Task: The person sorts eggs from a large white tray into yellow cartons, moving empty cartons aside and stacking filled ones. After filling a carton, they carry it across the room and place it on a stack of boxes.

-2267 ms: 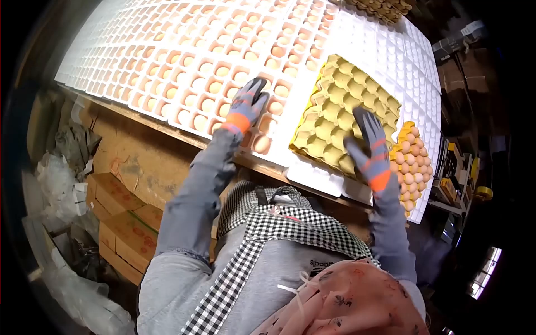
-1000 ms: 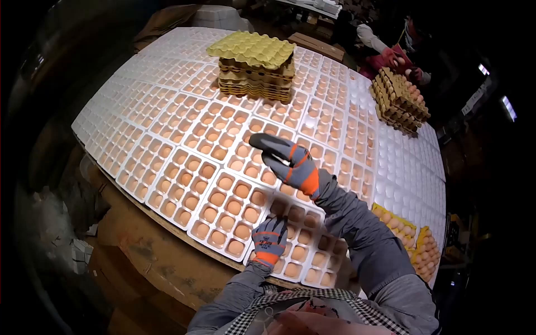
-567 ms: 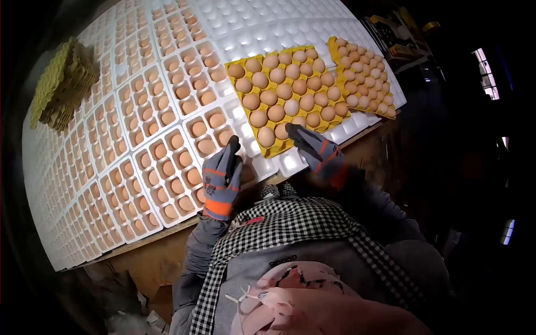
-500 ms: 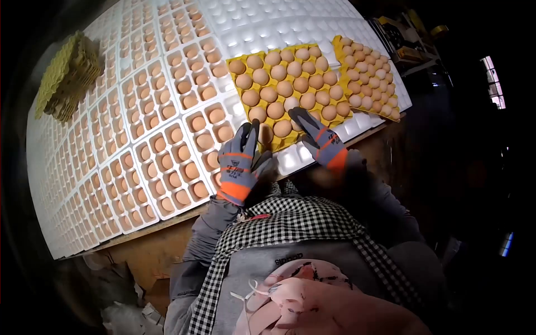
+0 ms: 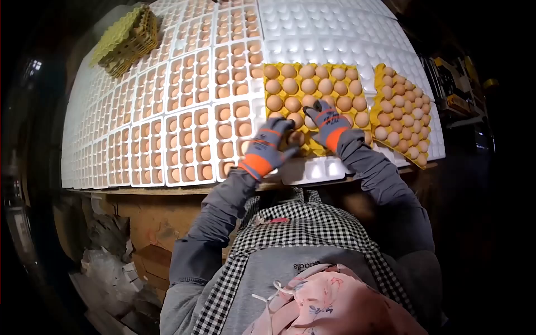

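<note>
A yellow egg tray [image 5: 362, 134] holds rows of brown eggs [image 5: 308, 86] in front of me and overlaps the white trays. My left hand [image 5: 270, 147], in a grey and orange work glove, is at the tray's near left corner, with fingers and thumb closed around an egg [image 5: 296, 138]. Beside it, my right hand [image 5: 329, 124] wears a matching glove. Its fingers curl down over the near middle rows, closed about a paler egg [image 5: 309, 121] that they partly hide. Some near cups between the hands show bare yellow.
White trays [image 5: 187, 114] with brown eggs cover the table's left side. White trays with bare cups [image 5: 312, 19] lie at the back; another is at the front edge [image 5: 312, 170]. A second filled yellow tray [image 5: 402, 114] sits tilted at right. Stacked yellow trays [image 5: 125, 39] stand back left.
The view has turned and shifted, so the table sits straighter. My left hand has closed around an egg, and my right hand has moved in beside it with its fingers curled.
</note>
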Demonstrator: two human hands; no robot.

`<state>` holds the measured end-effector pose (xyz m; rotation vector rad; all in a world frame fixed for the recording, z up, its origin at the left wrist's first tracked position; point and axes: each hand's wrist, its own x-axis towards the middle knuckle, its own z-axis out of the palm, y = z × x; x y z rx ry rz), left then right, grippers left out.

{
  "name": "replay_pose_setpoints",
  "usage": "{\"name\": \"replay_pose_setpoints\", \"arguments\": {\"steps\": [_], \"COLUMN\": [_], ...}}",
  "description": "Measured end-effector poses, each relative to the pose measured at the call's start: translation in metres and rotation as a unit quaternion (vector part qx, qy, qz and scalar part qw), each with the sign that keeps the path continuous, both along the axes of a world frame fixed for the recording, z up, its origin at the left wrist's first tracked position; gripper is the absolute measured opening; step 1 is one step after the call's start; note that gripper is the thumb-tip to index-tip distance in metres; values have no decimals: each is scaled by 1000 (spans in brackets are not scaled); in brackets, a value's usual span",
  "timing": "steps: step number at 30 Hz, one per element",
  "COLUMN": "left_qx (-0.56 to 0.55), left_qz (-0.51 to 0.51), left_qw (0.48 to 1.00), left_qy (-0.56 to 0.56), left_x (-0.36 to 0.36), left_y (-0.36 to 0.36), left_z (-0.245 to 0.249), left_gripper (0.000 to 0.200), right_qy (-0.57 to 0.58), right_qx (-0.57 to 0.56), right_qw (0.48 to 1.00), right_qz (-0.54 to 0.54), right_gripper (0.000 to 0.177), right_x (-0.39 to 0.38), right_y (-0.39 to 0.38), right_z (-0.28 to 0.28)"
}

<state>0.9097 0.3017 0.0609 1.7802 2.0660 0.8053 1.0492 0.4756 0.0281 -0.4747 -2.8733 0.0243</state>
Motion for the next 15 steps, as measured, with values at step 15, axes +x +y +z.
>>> {"name": "replay_pose_setpoints", "arguments": {"steps": [15], "left_qx": [-77], "left_qz": [129], "left_qw": [920], "left_qy": [362], "left_x": [4], "left_y": [53], "left_z": [-20], "left_gripper": [45], "right_qy": [-155], "right_qx": [75], "right_qw": [982], "right_qz": [-75], "right_gripper": [75], "right_x": [-47], "right_y": [26], "right_z": [34]}}
